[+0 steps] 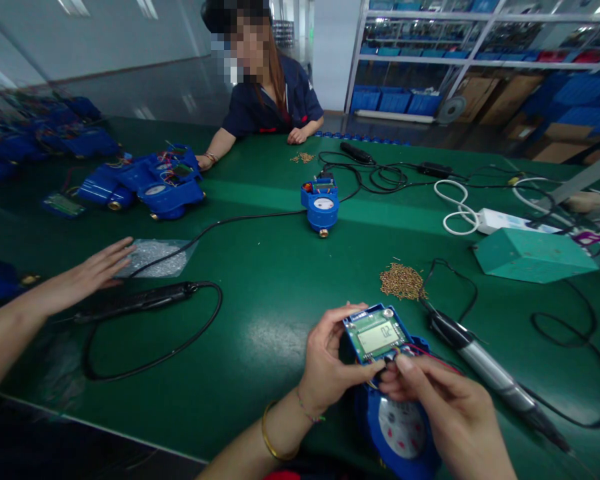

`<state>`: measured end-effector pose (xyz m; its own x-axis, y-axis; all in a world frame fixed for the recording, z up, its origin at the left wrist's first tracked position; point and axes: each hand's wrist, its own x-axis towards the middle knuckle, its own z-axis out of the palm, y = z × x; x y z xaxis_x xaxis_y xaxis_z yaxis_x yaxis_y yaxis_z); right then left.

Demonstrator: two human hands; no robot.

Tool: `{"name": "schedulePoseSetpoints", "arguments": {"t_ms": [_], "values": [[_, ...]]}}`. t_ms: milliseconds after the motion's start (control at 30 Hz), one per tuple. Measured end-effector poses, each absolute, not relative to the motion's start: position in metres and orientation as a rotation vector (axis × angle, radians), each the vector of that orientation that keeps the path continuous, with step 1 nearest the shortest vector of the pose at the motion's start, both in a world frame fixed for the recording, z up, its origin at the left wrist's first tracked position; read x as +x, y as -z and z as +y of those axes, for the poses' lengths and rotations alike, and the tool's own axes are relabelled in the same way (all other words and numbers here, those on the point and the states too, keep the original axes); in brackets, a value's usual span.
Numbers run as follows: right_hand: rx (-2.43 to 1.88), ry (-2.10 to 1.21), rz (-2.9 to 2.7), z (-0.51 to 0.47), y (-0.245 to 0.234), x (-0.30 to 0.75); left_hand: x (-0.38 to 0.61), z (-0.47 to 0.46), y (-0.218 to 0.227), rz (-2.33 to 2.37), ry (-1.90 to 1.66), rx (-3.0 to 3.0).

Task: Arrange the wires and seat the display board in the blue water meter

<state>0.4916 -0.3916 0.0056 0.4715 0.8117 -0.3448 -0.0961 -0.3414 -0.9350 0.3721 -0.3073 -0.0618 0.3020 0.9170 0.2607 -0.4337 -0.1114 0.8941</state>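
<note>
**Display board held over a blue meter**

Digits that look like "02" are shown on the LCD of the board; no other writing can be read, and the print on the dial of the meter is too blurred to make out. The board is a small green circuit board in a blue frame, with a pale grey-green screen and a round silver part at its far corner. Red and dark wires are seen running from its near edge down to the meter, a round blue body with a white dial face marked in red.

The board is gripped by the left hand, thumb and fingertips closed on its left and near edges. The right hand is closed in a pinch just beside the left thumb, at the near edge of the board where the wires leave it. The meter lies directly below both hands, partly hidden by them.

Just right of the right fingers a screwdriver is laid on the green table, its cable looped beyond. A heap of brass screws is found beyond the board. Far to the left of the left hand, another person's hand is spread flat beside a plastic bag.
</note>
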Motion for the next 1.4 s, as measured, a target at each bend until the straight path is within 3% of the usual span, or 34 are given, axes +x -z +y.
{"name": "schedulePoseSetpoints", "arguments": {"t_ms": [733,1133,1400], "values": [[-1.557,-1.041,-0.628,-0.398,0.014,0.508,0.368,-0.301,0.07,0.609,-1.334,1.607],[-1.593,-1.067,-0.665,-0.398,0.021,0.515,0.369,-0.302,0.067,0.625,-1.338,1.541],[-1.601,-1.028,-0.49,-0.393,0.001,0.493,0.37,-0.305,0.062,0.627,-1.275,1.366]]}}
